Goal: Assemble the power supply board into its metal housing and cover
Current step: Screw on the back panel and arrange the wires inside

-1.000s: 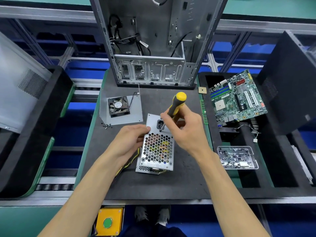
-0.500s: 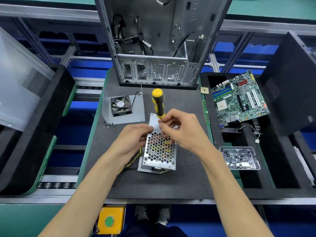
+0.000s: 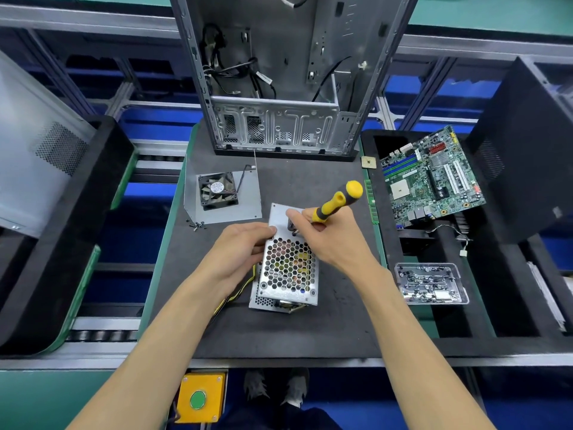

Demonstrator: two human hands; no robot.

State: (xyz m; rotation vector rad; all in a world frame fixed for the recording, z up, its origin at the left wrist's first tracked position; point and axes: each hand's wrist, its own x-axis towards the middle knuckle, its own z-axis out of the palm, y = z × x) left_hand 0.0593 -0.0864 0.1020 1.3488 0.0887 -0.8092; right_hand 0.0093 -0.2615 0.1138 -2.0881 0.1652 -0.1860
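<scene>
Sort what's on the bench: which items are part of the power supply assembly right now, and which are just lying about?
In use:
- perforated silver metal power supply housing, steadied by left hand
- yellow-and-black screwdriver, gripped by right hand

Lying about:
- black fan on grey metal plate
- green motherboard
- clear plastic screw tray
- open grey computer case

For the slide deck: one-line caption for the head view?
Left hand steadies the power supply housing while right hand drives a yellow screwdriver.
</scene>
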